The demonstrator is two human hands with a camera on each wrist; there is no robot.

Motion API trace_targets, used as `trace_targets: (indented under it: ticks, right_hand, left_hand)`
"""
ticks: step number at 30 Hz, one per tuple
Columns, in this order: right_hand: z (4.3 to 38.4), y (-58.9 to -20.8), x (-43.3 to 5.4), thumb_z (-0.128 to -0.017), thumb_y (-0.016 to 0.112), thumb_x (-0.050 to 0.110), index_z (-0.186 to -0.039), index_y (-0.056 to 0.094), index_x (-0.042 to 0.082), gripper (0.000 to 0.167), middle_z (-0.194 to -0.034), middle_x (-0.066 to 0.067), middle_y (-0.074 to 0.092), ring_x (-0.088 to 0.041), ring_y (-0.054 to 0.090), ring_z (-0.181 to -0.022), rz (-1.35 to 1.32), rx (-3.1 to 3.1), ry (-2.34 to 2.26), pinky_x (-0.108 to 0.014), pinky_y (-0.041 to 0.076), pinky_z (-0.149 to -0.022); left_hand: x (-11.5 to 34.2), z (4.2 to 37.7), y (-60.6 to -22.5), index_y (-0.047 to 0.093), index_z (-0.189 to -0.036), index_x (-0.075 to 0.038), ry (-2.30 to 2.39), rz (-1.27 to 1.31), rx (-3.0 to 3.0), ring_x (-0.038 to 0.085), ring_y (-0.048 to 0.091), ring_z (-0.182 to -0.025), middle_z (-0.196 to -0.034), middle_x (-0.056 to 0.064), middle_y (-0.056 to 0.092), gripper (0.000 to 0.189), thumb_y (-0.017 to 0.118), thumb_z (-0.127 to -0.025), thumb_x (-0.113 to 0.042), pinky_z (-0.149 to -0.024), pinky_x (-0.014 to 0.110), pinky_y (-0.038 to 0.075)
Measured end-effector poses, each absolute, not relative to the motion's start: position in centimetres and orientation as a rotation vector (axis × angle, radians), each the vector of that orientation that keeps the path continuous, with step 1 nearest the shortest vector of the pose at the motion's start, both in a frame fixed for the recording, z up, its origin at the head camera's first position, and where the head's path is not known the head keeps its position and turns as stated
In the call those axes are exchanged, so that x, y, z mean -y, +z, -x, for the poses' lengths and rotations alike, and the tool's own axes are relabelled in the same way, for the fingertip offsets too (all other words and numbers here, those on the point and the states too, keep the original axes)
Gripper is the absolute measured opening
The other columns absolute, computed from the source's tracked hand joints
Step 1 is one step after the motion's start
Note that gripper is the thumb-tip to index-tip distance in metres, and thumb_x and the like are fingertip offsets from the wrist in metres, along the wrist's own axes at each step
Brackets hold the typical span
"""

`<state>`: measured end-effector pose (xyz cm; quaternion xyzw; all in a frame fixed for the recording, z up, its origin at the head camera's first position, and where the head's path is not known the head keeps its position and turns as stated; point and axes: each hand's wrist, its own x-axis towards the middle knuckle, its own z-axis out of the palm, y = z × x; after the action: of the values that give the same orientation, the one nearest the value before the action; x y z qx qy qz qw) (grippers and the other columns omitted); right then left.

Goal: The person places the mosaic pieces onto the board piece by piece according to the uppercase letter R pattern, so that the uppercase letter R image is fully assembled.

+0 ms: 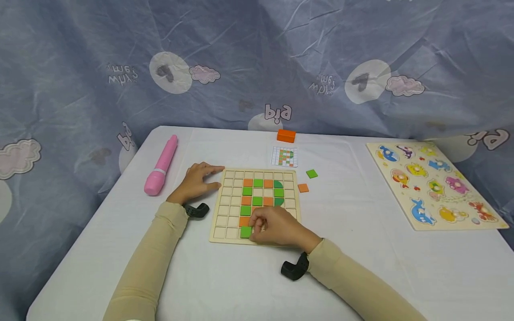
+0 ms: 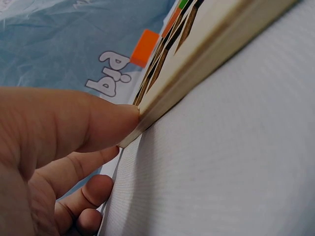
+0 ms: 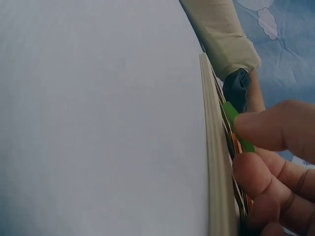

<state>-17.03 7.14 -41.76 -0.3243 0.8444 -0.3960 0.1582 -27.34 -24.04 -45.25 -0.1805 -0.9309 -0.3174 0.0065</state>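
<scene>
A wooden grid board [image 1: 228,203] lies on the table, with orange tiles [image 1: 244,221] and green tiles [image 1: 246,210] set in its cells. My left hand [image 1: 195,180] is at its left side; the thumb touches the edge and the forefinger reaches the far corner. Over the near part of the board is my right hand [image 1: 279,227], fingers bent. Its thumb and fingertips hold a green square tile [image 3: 230,112] at the bottom-left cell of the pattern. The right hand hides several cells.
A pattern card [image 1: 285,157] and an orange block [image 1: 286,136] are beyond the board. To its right lie a loose green tile [image 1: 311,174] and a loose orange tile [image 1: 303,188]. A pink microphone [image 1: 161,167] rests at left, an animal puzzle board [image 1: 401,196] at far right.
</scene>
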Motion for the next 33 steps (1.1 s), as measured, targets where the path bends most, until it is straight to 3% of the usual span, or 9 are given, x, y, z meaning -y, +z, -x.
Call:
trace_targets:
  ticks: [24, 33]
  right_hand:
    - [16.54, -41.66, -6.51, -0.084, 0.086, 0.014, -0.099, 0.076, 0.016, 0.019, -0.071, 0.022, 0.061, 0.002, 0.048, -0.062, 0.987, -2.524, -0.993, -0.024, 0.041, -0.067]
    - [17.24, -41.83, -7.35, -0.087, 0.085, 0.011, -0.101, 0.077, 0.015, 0.016, -0.076, 0.015, 0.066, -0.003, 0.053, -0.064, 0.947, -2.358, -1.135, -0.022, 0.044, -0.064]
  left_hand:
    - [24.28, 27.32, -45.41, 0.066, -0.149, -0.010, -1.008, 0.542, 2.921, 0.041, 0.051, -0.119, -0.124, 0.017, 0.063, 0.057, 0.077, -0.095, -0.023, -0.111, 0.060, 0.030]
    - [24.04, 27.46, -45.41, 0.066, -0.150, -0.009, -1.005, 0.543, 2.927, 0.041, 0.051, -0.121, -0.127, 0.019, 0.063, 0.058, 0.076, -0.094, -0.023, -0.112, 0.060, 0.030]
